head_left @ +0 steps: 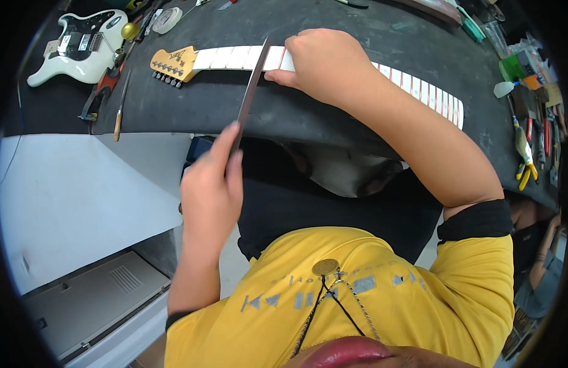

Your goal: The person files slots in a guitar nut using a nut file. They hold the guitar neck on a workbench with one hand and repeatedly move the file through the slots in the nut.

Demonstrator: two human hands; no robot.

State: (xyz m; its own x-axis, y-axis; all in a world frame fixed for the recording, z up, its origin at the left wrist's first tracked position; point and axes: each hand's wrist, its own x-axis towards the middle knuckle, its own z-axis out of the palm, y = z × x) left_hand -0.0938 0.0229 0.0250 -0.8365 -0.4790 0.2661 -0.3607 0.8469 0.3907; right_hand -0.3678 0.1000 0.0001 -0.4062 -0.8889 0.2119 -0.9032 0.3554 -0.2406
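A guitar neck (229,58) lies across the dark bench, its wooden headstock (173,63) with tuners to the left. White strips cover its fingerboard between the frets. My right hand (326,64) is closed over the middle of the neck, its thumb along the near edge. In my left hand (211,184) I grip a long, narrow metal file (252,92). The file slants up and away across the neck, just left of my right hand; whether its edge touches a fret I cannot tell. Its handle end is hidden in my fingers.
A white electric guitar body (81,46) lies at the far left, near a tape roll (167,20) and a slim tool with a wooden handle (118,126). Yellow-handled pliers (527,175) and other tools crowd the right side. Another person (541,276) is partly visible at the right edge.
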